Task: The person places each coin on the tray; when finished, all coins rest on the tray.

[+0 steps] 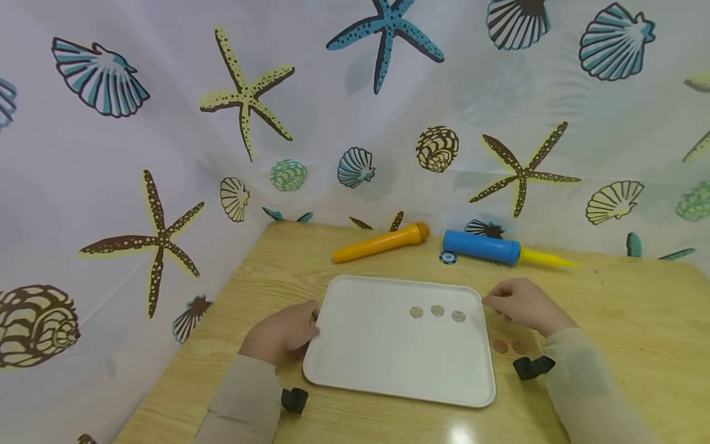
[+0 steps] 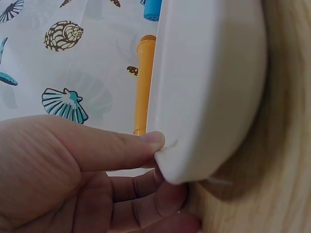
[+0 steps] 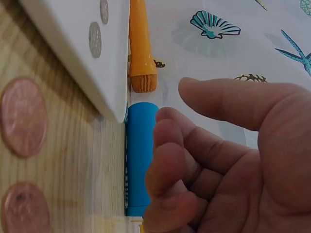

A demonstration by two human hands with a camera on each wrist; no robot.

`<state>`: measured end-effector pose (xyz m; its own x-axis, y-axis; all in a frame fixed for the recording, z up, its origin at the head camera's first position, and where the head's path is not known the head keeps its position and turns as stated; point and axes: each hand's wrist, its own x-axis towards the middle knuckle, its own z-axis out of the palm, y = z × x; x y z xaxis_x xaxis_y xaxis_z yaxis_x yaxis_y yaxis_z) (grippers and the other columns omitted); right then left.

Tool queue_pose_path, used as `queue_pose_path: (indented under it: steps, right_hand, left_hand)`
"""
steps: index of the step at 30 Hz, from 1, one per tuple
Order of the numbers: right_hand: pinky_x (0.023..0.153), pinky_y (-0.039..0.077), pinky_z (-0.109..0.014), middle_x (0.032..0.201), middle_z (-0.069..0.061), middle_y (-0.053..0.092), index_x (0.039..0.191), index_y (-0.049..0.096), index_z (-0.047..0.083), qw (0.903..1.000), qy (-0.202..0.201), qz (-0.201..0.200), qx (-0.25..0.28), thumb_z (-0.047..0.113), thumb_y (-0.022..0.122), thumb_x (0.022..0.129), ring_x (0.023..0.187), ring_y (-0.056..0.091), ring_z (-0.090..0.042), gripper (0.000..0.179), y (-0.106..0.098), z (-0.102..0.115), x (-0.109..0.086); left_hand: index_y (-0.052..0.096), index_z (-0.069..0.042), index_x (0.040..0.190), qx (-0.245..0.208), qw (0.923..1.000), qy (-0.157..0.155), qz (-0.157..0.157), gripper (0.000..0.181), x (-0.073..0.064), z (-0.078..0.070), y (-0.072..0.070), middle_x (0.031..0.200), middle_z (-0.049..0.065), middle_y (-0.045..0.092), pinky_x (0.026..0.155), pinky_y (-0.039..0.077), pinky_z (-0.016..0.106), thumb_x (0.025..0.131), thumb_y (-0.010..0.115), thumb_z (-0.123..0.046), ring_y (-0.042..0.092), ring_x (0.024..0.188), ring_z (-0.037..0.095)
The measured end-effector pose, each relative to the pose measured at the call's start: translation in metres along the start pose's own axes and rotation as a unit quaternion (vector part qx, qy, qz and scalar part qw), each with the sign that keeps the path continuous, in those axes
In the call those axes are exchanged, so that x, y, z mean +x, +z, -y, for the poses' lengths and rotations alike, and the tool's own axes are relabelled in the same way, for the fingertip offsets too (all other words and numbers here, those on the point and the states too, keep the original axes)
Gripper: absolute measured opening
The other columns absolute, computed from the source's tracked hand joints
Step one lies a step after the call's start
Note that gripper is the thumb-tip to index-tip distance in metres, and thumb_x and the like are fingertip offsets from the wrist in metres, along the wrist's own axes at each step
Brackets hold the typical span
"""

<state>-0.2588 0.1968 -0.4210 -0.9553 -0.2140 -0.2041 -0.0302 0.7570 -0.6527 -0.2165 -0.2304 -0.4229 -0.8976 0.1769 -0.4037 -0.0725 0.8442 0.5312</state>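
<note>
A white rectangular tray [image 1: 388, 351] is on the wooden table. My left hand [image 1: 285, 333] pinches its left rim, thumb [image 2: 155, 138] on top and fingers below. Three silver-coloured coins [image 1: 437, 311] lie in a row on the tray, toward its upper right. Just off the tray's upper right corner is my right hand [image 1: 521, 303]. In the right wrist view its fingers [image 3: 167, 167] are loosely bent, the thumb stands apart from them, and nothing is held. Two copper-coloured coins [image 1: 500, 346] lie on the table below that hand, right of the tray.
Behind the tray lie an orange toy microphone [image 1: 381, 244], a blue pump [image 1: 481, 246] with a yellow nozzle, and a small blue-and-white chip [image 1: 448, 258]. A cloth [image 1: 310, 111] printed with shells and starfish hangs along the back and left of the table [image 1: 621, 320].
</note>
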Motion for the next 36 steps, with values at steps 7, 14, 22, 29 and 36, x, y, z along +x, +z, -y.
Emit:
queue_pose_path:
  steps: [7,14,22,29,36]
  right_hand:
    - [0.065,0.045,-0.033,0.088,-0.004,0.067,0.11,0.072,0.005,0.9982,0.0,0.059,-0.003,0.025,0.072,0.091,0.074,0.059,-0.02,0.028,-0.007,-0.016,-0.018]
    - [0.062,0.045,-0.033,0.075,-0.003,0.066,0.108,0.071,0.004,0.9961,0.013,0.086,0.012,0.03,0.084,0.08,0.07,0.06,-0.018,0.04,-0.004,-0.023,-0.022]
    - [0.069,0.047,-0.034,0.083,-0.003,0.063,0.107,0.071,0.006,0.9941,-0.013,0.108,0.007,0.026,0.084,0.082,0.074,0.056,-0.018,0.035,0.001,-0.026,-0.023]
    - [0.068,0.042,-0.034,0.082,-0.004,0.058,0.103,0.071,0.008,0.9938,-0.018,0.11,0.001,0.015,0.082,0.08,0.077,0.051,-0.02,0.026,0.006,-0.03,-0.019]
    - [0.066,0.042,-0.035,0.081,-0.004,0.058,0.101,0.071,0.008,0.9932,-0.039,0.11,-0.003,0.013,0.081,0.081,0.074,0.051,-0.02,0.023,0.004,-0.033,-0.021]
  left_hand:
    - [0.052,-0.005,0.117,-0.002,1.0,0.003,0.001,0.015,-0.003,-0.003,-0.002,0.073,0.013,0.06,0.058,0.044,0.032,0.102,0.053,-0.007,0.054,0.056,0.023]
    - [0.052,-0.007,0.116,-0.002,1.0,0.0,0.001,0.015,-0.001,-0.002,-0.003,0.071,0.012,0.06,0.059,0.044,0.032,0.102,0.053,-0.008,0.053,0.055,0.022]
    - [0.052,-0.007,0.117,0.009,0.9999,0.002,-0.004,0.016,0.002,0.004,0.0,0.076,0.011,0.06,0.061,0.044,0.033,0.101,0.055,-0.008,0.054,0.058,0.022]
    - [0.053,-0.005,0.117,0.001,1.0,0.002,-0.003,0.017,0.002,0.007,-0.001,0.077,0.011,0.06,0.061,0.045,0.033,0.1,0.055,-0.008,0.057,0.059,0.023]
    - [0.053,-0.006,0.117,-0.006,1.0,0.005,0.0,0.017,0.004,0.006,0.0,0.081,0.01,0.06,0.062,0.046,0.033,0.1,0.055,-0.008,0.057,0.062,0.023]
